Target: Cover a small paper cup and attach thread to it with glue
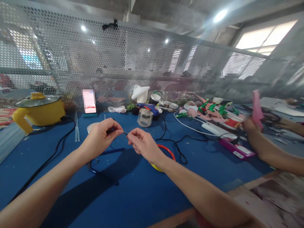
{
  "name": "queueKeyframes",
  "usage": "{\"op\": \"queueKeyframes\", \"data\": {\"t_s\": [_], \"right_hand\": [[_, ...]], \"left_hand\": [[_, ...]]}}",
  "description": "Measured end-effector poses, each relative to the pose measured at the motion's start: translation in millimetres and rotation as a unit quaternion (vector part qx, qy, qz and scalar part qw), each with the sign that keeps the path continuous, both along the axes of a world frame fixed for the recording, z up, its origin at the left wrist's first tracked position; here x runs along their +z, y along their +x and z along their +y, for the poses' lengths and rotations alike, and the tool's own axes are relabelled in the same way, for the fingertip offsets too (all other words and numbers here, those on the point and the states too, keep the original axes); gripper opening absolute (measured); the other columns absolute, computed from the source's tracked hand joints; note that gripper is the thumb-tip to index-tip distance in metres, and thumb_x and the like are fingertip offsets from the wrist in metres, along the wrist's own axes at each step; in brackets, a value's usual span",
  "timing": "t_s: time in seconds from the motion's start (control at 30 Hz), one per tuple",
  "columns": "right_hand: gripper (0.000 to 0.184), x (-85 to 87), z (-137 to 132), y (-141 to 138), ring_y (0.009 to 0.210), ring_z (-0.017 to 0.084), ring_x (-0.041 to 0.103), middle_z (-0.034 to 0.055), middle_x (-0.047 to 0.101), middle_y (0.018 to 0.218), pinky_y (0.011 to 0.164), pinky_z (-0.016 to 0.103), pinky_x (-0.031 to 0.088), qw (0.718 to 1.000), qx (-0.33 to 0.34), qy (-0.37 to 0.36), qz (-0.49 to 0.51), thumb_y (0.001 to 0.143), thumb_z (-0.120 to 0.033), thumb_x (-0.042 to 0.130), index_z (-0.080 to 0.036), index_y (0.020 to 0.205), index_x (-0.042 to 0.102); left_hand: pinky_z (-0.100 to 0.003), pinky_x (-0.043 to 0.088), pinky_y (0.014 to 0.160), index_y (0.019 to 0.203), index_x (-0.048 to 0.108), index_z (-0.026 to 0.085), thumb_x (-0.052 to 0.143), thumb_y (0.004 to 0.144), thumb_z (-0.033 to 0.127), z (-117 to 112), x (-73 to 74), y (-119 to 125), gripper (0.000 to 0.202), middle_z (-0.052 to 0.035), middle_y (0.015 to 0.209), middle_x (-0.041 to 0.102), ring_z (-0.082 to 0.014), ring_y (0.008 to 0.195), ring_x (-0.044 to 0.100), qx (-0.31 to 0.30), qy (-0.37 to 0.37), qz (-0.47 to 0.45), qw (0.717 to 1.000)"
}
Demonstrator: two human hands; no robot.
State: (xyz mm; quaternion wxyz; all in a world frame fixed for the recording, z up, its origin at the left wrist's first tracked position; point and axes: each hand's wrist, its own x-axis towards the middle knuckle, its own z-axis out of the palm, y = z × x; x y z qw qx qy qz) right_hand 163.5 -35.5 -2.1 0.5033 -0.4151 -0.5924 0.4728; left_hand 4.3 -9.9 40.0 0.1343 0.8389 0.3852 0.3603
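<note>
My left hand (101, 134) and my right hand (144, 142) meet above the blue table (147, 196), fingertips pinched. Between them runs a short, thin black strand (125, 133), gripped at either end; its exact kind is too small to make out. Beneath my left hand lies a dark blue tool (114, 151) with two spread arms, partly hidden by the hand. Behind that hand, the edge of a pale round thing (91, 127) shows. A red and yellow ring (169, 151) lies under my right wrist, which covers part of it.
A yellow electric pot (39, 110) stands left, its black cord trailing forward. Toward the back are a lit phone (89, 103), a glass jar (144, 117) and a blue glue gun (149, 108). Rightward lie a white power strip (217, 130), a purple box (236, 148) and another person's arm (273, 148).
</note>
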Motion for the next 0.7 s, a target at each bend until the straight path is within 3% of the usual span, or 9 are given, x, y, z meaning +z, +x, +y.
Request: {"op": "queueKeyframes", "data": {"t_s": [0.33,0.7], "right_hand": [[0.017,0.1,0.3,-2.7,0.035,0.001,0.028,-0.0049,0.048,0.057,0.033,0.017,0.019,0.997,0.012,-0.034,0.07,0.076,-0.031,0.048,-0.017,0.068,0.047],[0.017,-4.3,2.3,1.2,0.038,0.003,0.031,-0.0039,0.049,0.056,0.036,0.018,0.024,1.0,0.005,0.016,0.001,0.076,-0.033,0.05,-0.017,0.07,0.047]], "left_hand": [[-0.02,0.036,0.05,0.07,0.054,0.017,0.051,0.075,0.029,-0.1,0.6,-0.9,0.014,0.0012,0.065,0.055,-0.0097,0.058,0.048,0.003,-0.01,0.004,1.0],[-0.02,0.036,0.05,0.069,0.054,0.017,0.051,0.075,0.029,0.4,-0.7,-0.9,0.014,0.0016,0.063,0.054,-0.0094,0.057,0.047,0.0,-0.005,0.005,1.0]]}}
